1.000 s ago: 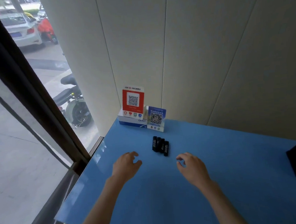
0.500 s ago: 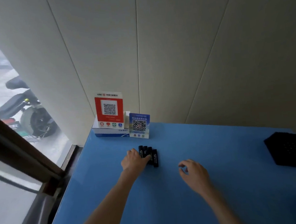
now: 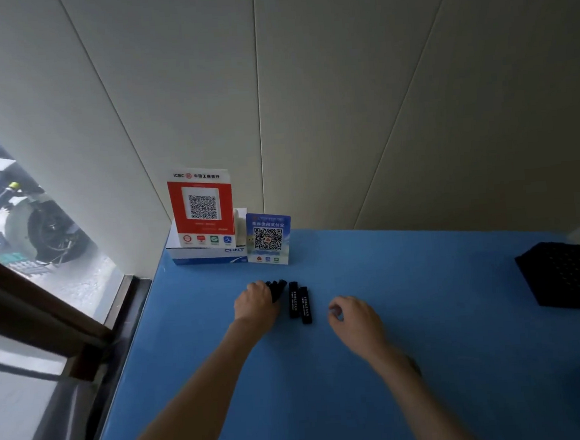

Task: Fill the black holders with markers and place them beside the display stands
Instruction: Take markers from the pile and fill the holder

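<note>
- The markers (image 3: pixel 299 303) lie in a short row on the blue table (image 3: pixel 428 347), just in front of the blue stand (image 3: pixel 268 238); two lie free at the right of the row, the rest sit under the left hand.
- The left hand (image 3: pixel 256 303) has its fingers curled over the left markers of the row, gripping them.
- The right hand (image 3: pixel 355 320) hovers right of the markers, fingers loosely curled and holding nothing.
- The holder (image 3: pixel 563 274) sits far right of the blue stand, well apart from the markers; a second dark piece shows at the picture's right edge, too cut off to name.
- The markers look light, stiff and smooth, so likely to roll or slip; pinching each mid-barrel should serve best.
- The holder seems rigid; grasp it by its side walls.
</note>
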`<state>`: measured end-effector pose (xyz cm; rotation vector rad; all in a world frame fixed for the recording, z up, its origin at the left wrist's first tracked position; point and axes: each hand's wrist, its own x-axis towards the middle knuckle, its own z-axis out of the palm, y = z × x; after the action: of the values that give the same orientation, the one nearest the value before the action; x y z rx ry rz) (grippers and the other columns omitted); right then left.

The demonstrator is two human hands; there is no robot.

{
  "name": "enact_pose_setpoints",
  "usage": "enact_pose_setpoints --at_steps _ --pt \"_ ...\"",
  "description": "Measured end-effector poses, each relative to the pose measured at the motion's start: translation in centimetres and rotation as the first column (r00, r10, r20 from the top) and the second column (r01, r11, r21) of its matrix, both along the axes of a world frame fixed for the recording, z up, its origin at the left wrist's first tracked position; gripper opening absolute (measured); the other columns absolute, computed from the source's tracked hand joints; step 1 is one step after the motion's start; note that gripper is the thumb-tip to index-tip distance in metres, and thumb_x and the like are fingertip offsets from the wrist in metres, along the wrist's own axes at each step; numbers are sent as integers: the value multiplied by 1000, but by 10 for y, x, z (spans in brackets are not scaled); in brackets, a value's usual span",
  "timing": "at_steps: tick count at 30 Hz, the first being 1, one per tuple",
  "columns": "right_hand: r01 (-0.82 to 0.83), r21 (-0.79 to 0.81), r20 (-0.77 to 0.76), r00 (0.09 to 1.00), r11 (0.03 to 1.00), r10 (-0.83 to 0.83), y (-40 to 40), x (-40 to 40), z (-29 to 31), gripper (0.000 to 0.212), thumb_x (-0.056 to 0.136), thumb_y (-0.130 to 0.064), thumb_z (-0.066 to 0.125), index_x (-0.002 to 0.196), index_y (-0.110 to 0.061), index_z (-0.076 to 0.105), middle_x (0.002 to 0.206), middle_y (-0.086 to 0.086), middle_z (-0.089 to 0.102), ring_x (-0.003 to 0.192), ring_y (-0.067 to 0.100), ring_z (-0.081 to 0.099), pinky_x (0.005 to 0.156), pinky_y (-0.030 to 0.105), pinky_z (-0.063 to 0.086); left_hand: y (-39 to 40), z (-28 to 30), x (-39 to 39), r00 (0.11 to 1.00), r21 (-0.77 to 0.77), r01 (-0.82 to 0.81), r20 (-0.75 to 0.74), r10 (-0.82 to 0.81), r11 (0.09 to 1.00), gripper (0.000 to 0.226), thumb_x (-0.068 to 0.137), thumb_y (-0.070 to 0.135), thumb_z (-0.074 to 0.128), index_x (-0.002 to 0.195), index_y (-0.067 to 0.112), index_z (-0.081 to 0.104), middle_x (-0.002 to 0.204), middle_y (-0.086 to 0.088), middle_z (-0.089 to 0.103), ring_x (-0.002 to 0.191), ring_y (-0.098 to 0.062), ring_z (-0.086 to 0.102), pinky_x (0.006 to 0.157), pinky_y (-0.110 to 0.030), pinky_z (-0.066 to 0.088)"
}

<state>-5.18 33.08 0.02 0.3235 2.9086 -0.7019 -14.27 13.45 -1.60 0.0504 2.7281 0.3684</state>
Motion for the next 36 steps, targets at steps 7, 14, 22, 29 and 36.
enact_pose_setpoints --at_steps 7,14,22,29,36 --pt "129 37 117 984 991 -132 -38 -37 -3 49 88 -59 56 84 -11 53 93 8 67 90 30 63 62 32 39 -53 -6 4 940 567 -340 228 254 750 17 87 4 58 100 14 54 95 -8 63 77 -30 58 63 -40 50" --pt "139 86 164 975 986 -152 -65 -57 -3 52 83 -54 67 104 -7 56 103 9 67 99 30 65 65 30 42 -111 8 39 850 733 -510 351 393 450 18 92 25 67 90 9 60 68 -6 62 51 -15 45 47 -26 36" --pt "53 -1 296 954 999 -50 -56 -43 -3 38 81 -25 66 63 -14 34 64 1 42 58 19 43 47 31 27 -137 23 57 805 740 -552 352 477 385 18 94 22 64 84 10 55 63 -4 54 49 -15 44 47 -27 35" --pt "156 -207 279 956 966 -95 -41 -9 -8 24 93 -28 58 94 -9 43 97 11 60 78 27 65 64 35 46 -126 35 76 861 756 -496 364 357 426 14 91 18 66 88 7 59 67 -9 63 51 -19 52 48 -28 34" --pt "379 -563 286 923 734 -258 5 74 21 15 98 -18 57 102 -14 43 88 8 64 65 14 61 63 27 53 -84 43 89 914 755 -405 335 227 516 19 90 19 66 82 5 56 60 -6 59 47 -18 50 48 -29 35"
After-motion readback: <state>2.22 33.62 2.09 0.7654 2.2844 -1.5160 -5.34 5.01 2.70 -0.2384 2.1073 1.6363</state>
